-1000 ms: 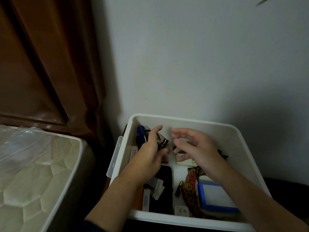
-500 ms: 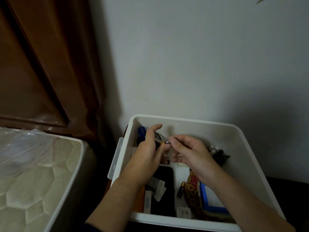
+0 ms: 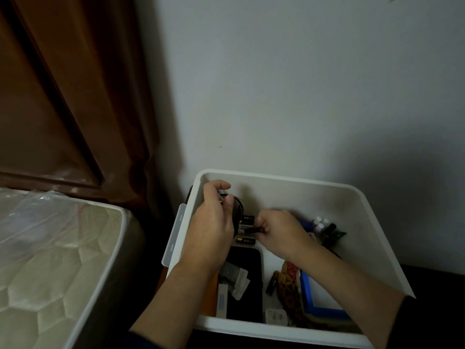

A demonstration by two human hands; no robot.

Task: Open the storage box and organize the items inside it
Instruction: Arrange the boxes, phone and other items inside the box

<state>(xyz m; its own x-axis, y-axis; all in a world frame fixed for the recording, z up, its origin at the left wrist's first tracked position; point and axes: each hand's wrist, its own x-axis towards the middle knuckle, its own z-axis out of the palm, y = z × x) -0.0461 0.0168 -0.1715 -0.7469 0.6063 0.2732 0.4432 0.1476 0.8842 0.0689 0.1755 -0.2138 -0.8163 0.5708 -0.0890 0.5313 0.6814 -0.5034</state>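
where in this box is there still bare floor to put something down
Bare floor shows in the storage box only between the black phone and the patterned pouch. The batteries, right hand and left hand crowd the far left.

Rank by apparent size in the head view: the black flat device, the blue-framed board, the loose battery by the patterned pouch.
1. black flat device
2. blue-framed board, partly hidden by the right arm, so the top two are unsure
3. loose battery, clearly smallest
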